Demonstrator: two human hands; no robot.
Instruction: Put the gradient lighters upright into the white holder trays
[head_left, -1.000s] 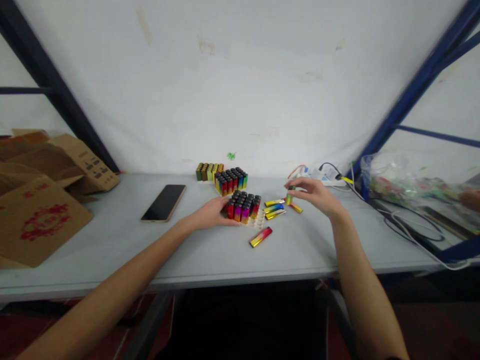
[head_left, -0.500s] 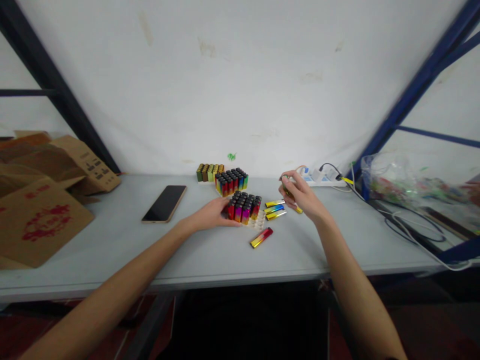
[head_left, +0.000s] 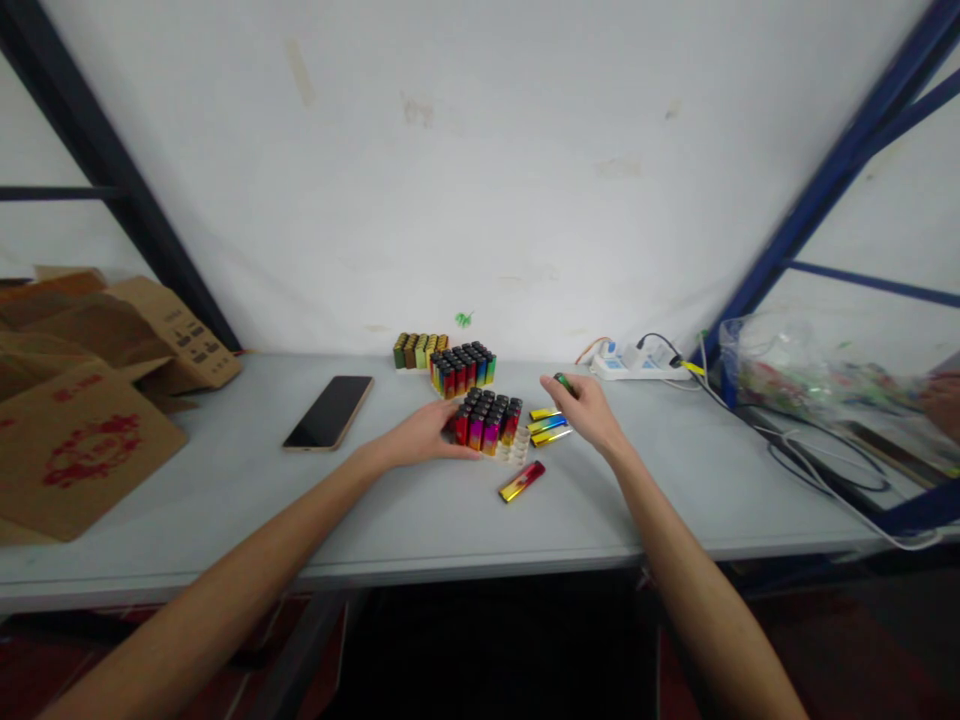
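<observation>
My left hand (head_left: 426,436) grips the left side of a white tray (head_left: 516,452), thumb behind and fingers along its front. Several upright lighters (head_left: 491,420) with black tops fill most of that tray; the holes at its right end show bare. My right hand (head_left: 589,408) is closed around a lighter (head_left: 564,383), whose dark, greenish end pokes out by the thumb; the rest is hidden in the fingers. Loose yellow and blue lighters (head_left: 549,426) lie between the tray and my right hand. A red and yellow lighter (head_left: 522,482) rests in front of the tray.
Behind stand a second block of lighters (head_left: 463,368) and a gold-topped block (head_left: 420,350). A phone (head_left: 330,412) lies left, beside cardboard boxes (head_left: 97,440). A power strip (head_left: 637,367) with cables sits against the wall. Far right are plastic bags (head_left: 780,365) and another person's hand (head_left: 943,400).
My right hand has shifted left, turning so the lighter's end shows above the thumb. My left hand stays on the tray. Another person's hand has come into view at far right.
</observation>
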